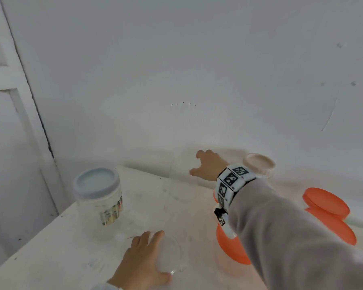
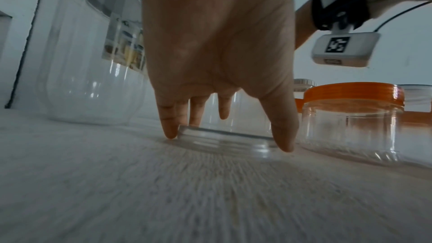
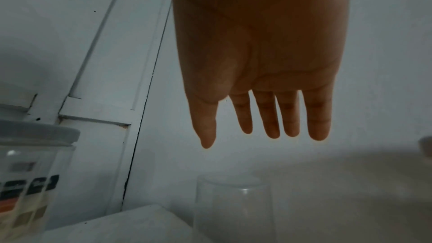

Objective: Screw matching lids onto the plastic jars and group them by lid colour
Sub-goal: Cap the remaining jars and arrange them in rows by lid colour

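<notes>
A clear lid (image 1: pixel 172 254) (image 2: pixel 224 143) lies flat on the white table (image 1: pixel 50 248). My left hand (image 1: pixel 162 255) (image 2: pixel 228 136) pinches its rim, thumb on one side and fingers on the other. A clear jar without a lid (image 1: pixel 180 185) (image 3: pixel 233 206) stands near the back wall. Just above its mouth hovers my right hand (image 1: pixel 195 163) (image 3: pixel 261 139), with fingers straight and spread and nothing in it. A tall jar with a grey lid (image 1: pixel 96 195) (image 2: pixel 93 62) stands at the left.
Orange-lidded jars (image 1: pixel 231 245) (image 2: pixel 350 117) stand to the right, partly hidden by my right arm, with more orange lids (image 1: pixel 326 201) further right. A jar with a pale beige lid (image 1: pixel 259 162) stands by the wall. The table's left edge runs close to the grey-lidded jar.
</notes>
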{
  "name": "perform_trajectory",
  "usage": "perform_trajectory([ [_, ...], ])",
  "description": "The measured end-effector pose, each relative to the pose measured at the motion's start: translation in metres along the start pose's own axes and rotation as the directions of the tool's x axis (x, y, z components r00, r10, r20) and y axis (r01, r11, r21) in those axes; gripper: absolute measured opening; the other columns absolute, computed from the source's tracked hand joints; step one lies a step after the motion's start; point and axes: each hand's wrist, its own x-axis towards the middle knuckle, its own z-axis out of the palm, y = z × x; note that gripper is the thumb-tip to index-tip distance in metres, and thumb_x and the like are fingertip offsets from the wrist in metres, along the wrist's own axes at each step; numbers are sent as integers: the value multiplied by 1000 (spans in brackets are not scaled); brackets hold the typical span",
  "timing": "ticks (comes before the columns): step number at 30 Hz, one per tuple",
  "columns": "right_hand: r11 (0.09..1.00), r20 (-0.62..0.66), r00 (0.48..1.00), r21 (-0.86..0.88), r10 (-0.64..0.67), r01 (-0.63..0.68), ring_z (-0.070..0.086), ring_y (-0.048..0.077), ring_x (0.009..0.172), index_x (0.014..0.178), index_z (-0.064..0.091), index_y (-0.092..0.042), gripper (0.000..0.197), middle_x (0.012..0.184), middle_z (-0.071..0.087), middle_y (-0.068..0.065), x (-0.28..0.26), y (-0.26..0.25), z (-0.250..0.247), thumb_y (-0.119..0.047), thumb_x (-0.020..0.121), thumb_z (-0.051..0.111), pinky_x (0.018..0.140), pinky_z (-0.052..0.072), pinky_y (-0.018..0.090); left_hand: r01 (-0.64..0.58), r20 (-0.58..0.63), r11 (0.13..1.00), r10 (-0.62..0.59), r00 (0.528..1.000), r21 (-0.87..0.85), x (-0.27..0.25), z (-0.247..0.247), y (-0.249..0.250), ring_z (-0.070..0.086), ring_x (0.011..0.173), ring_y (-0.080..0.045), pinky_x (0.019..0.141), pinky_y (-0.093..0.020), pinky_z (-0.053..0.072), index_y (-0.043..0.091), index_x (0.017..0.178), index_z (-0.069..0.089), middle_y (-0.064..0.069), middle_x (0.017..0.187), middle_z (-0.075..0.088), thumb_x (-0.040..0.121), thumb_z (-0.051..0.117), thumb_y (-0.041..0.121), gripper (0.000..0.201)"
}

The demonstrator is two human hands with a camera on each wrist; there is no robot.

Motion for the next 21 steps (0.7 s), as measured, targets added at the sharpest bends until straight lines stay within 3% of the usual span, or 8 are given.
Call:
perform_trajectory([
  [8,989,107,986,64,128,-135,40,38,125,141,33,-19,75,140,31,14,37,-29,34,-56,84,62,101,39,46,-16,-159,998,25,987,53,4,4,15,15,140,-21,109,-33,27,36,148,3,1,151,11,76,60,63,95],
  [11,982,150,979,104,140,-156,41,36,125,139,31,-18,75,140,30,15,42,-26,39,-53,83,65,96,40,39,-13,-212,998,25,977,57,4,5,19,13,142,-20,110,-33,25,38,148,1,3,153,8,77,57,65,95],
  [15,974,77,989,179,128,-140,45,29,104,115,39,-19,54,117,34,8,44,-23,44,-43,80,73,89,45,39,30,-299,998,-12,954,54,4,4,16,14,142,-19,111,-30,25,38,147,0,4,153,9,75,56,67,96],
  [16,972,59,991,196,123,-132,44,28,103,115,38,-20,56,114,32,8,44,-23,44,-40,79,75,84,45,36,43,-315,998,-25,949,49,4,4,15,14,141,-19,111,-30,26,37,147,0,4,153,9,75,56,67,96],
  [19,971,18,990,197,137,-138,43,31,114,133,30,-17,82,125,32,11,41,-29,44,-36,72,82,79,41,35,72,-353,997,-56,934,33,5,1,14,15,141,-19,111,-30,26,37,146,1,4,152,9,73,56,68,97],
  [21,976,10,987,146,163,-163,40,30,116,134,27,-13,93,128,30,12,36,-34,44,-37,66,85,81,42,35,89,-373,996,-73,925,25,5,0,14,14,142,-20,111,-30,26,37,146,-1,3,153,8,73,55,69,97],
])
